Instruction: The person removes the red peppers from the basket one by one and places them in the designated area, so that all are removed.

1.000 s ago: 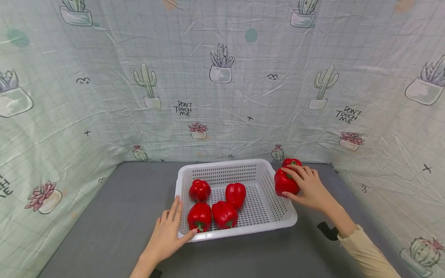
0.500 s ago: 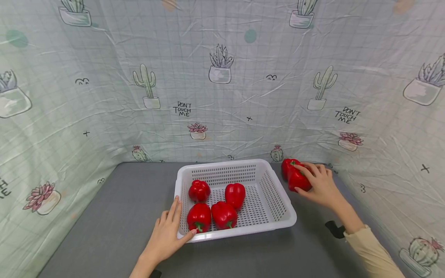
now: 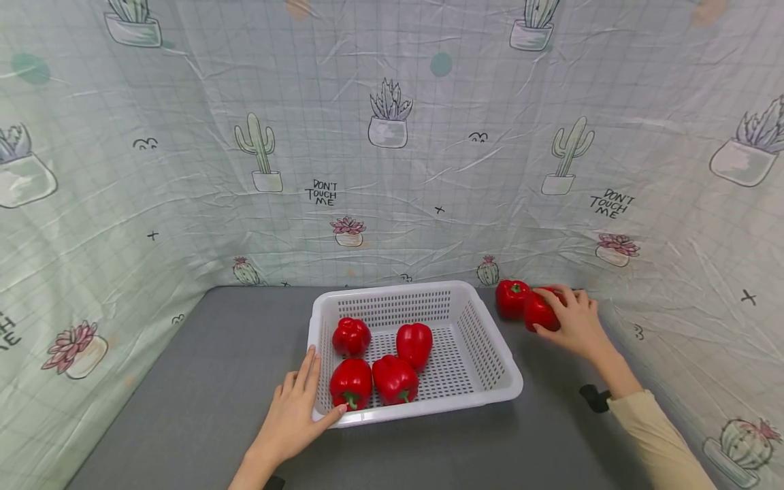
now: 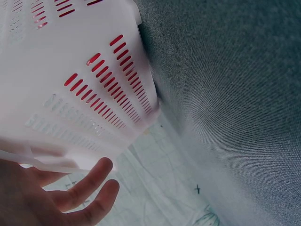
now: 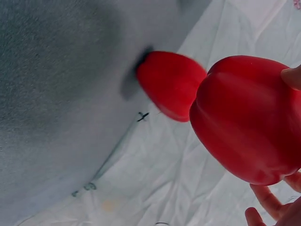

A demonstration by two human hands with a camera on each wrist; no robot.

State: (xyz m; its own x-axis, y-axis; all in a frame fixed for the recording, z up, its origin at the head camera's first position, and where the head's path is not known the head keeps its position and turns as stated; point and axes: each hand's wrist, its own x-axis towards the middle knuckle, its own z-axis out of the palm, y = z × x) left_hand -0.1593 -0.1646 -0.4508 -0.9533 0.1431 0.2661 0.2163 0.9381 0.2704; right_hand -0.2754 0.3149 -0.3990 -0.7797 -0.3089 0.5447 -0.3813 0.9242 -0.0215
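A red bell pepper [image 3: 542, 312] is in my right hand [image 3: 574, 323], gripped between thumb and fingers to the right of the basket. The right wrist view shows this held bell pepper [image 5: 249, 120] large, with fingers [image 5: 268, 200] at its edge. Just left of it in the head view, a second red bell pepper [image 3: 512, 299] stands on the table. My left hand [image 3: 294, 412] rests at the left corner of a white plastic basket [image 3: 429, 408], fingers fairly straight along the rim. Several red bell peppers, one of them a front-left bell pepper [image 3: 351, 382], lie inside the basket.
The grey table [image 3: 245, 354] extends around the basket. A patterned cloth [image 3: 392, 204] rises behind the table and along both sides. The basket's slotted wall [image 4: 75, 108] is close in the left wrist view.
My right hand has carried its bell pepper rightward, away from the basket's right rim and past the standing bell pepper, now more fully visible. The left hand and basket have stayed put.
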